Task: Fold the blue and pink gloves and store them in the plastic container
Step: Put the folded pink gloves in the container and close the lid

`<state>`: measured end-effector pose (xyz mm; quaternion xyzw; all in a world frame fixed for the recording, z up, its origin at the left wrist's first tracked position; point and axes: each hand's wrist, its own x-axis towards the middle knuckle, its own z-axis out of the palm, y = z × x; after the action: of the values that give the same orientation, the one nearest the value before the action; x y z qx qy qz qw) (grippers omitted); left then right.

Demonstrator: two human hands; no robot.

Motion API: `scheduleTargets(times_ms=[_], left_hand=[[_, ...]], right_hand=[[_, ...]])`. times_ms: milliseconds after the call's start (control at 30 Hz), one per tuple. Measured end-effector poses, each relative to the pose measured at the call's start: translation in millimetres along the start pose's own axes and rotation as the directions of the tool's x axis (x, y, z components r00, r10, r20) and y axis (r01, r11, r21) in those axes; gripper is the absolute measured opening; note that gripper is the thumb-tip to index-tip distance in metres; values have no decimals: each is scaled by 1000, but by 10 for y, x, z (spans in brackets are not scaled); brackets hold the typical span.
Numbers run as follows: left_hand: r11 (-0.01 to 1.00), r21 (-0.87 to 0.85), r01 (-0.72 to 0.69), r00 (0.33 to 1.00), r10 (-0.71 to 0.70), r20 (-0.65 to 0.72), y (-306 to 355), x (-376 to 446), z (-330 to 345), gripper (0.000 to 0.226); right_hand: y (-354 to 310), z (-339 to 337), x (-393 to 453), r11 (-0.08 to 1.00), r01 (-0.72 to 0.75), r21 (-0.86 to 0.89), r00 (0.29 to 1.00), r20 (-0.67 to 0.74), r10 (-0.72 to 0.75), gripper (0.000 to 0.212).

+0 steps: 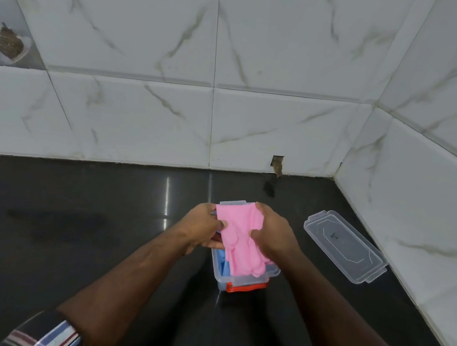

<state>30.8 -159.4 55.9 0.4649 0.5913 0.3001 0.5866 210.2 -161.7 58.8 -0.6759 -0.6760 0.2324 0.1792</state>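
Both the left hand [202,225] and right hand [270,232] pinched the limp, light pink rubber gloves [241,239] at mid-length, the likely best hold, over the clear plastic container [243,280].

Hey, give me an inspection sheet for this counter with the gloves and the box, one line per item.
Surface: glossy black stone countertop, faint smudges, light streaks reflected.
Job's things: pink rubber gloves held over the clear plastic container; blue gloves already inside; clear plastic lid off, lying to the right on the counter.
Clutter: red item at the container's near end, unclear what it is.
Hands: left hand and right hand both grip the pink gloves.
Cables: nothing seen.
Surroundings: white marbled wall tiles meeting in a corner, small broken notch at the base.
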Motion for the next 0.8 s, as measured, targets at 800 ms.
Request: scheduleTargets(times_ms=[800], left_hand=[[314,942,-122,943,333,11,-74,122,-57,43]], right_hand=[[-154,-29,105,928,123,-351,976,214,-49,41]])
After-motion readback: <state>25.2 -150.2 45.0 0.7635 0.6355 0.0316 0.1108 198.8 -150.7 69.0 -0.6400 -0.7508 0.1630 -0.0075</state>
